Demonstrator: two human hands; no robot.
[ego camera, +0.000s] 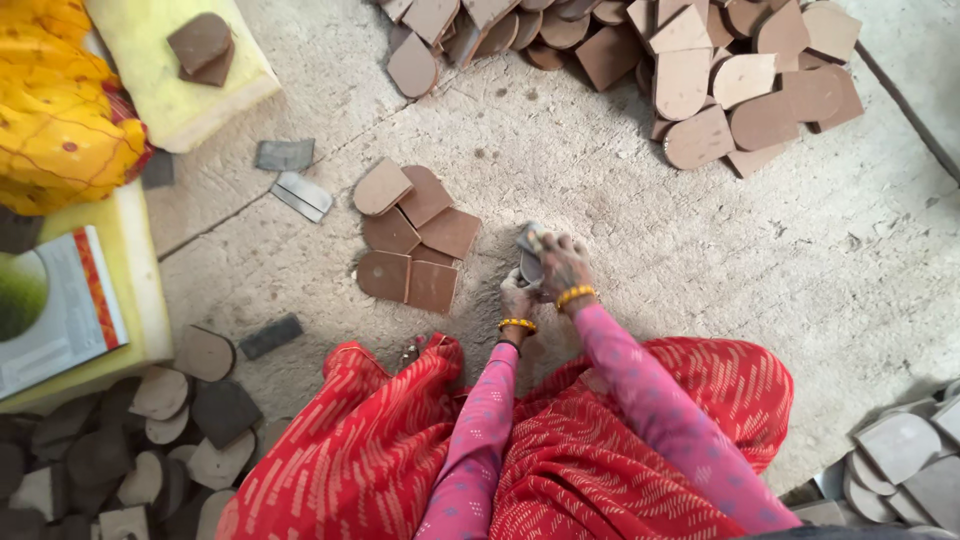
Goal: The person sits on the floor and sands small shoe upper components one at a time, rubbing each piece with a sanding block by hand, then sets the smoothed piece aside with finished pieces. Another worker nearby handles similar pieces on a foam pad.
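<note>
My left hand (516,298) grips a brown piece (530,268); my right hand (562,262) presses a grey block (527,237) on it. Next: firm, even strokes.

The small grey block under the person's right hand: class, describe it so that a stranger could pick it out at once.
Start at the red patterned cloth over the person's lap, then follow the pink sleeves up to the two hands. The right hand presses a small grey block onto a dark flat piece steadied by the left hand. Unlike the loose grey blocks lying further left, this one is gripped.
</note>
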